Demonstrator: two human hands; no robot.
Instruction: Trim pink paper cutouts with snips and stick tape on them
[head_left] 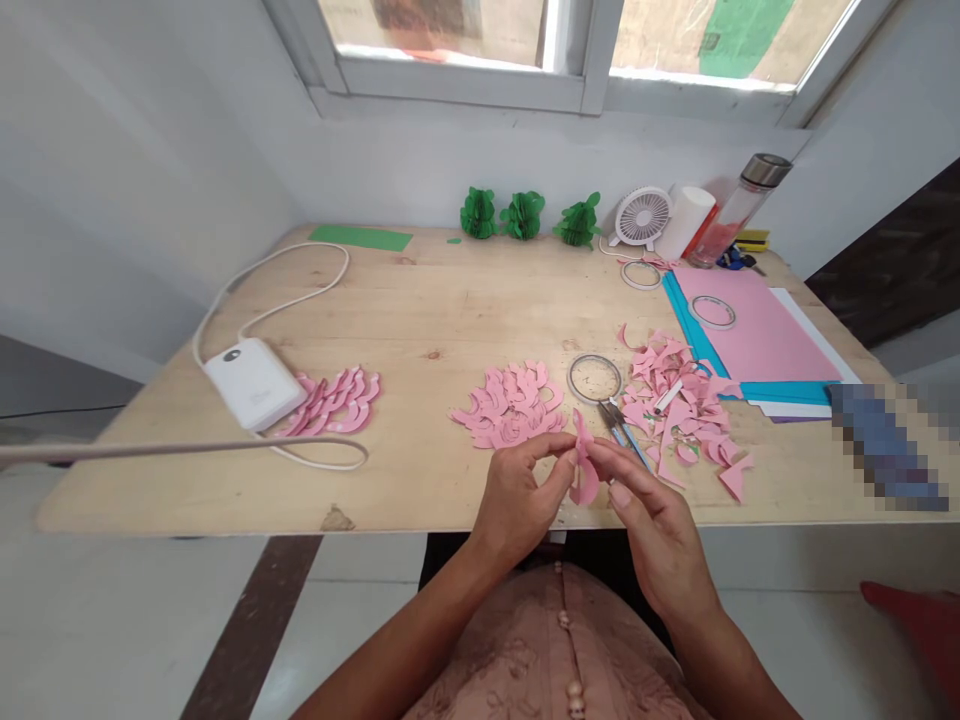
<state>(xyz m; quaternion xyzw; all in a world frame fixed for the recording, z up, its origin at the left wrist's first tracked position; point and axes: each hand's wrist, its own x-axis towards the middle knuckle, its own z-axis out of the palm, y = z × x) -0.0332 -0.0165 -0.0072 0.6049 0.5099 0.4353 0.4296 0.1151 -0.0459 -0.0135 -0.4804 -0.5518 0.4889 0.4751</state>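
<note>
Over the table's front edge, a curved pink paper piece (585, 482) is pinched between the thumb and index finger of my left hand (517, 495). Against its right side rest the fingertips of my right hand (656, 520); those fingers are stretched out and the thumb stands apart from them. Just beyond my hands lie scissors (626, 435), partly hidden by my right fingers. A pile of curved pink paper cutouts (514, 400) is left of them, and a heap of pink paper scraps (679, 405) is to the right.
A white power bank (255, 383) with a cable lies left, beside pink strips (352, 400). A tape roll (595, 379) sits mid-table. Green paper shapes (523, 215), a small fan (643, 217) and a bottle (742, 210) line the back. Coloured sheets (780, 340) lie right.
</note>
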